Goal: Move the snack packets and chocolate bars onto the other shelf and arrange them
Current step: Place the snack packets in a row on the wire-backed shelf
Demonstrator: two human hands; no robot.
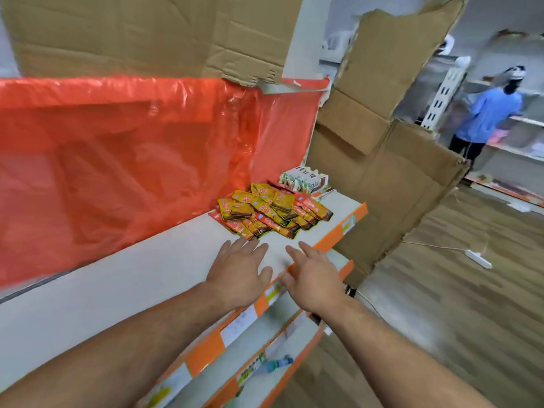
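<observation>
- Snack packets (273, 212): one overlapping heap, well over a dozen; exact count not obtainable.
- Chocolate bars (303, 181): one row of packs; number unclear.
- Hands: two, left hand (238, 269) and right hand (316, 278).
- Shelves (147, 275): three tiers.
- Bottle (276, 363): one.
- Power strip (478, 258): one.
- Red plastic sheet (117, 157): one.
- Second person (485, 113): one.
</observation>
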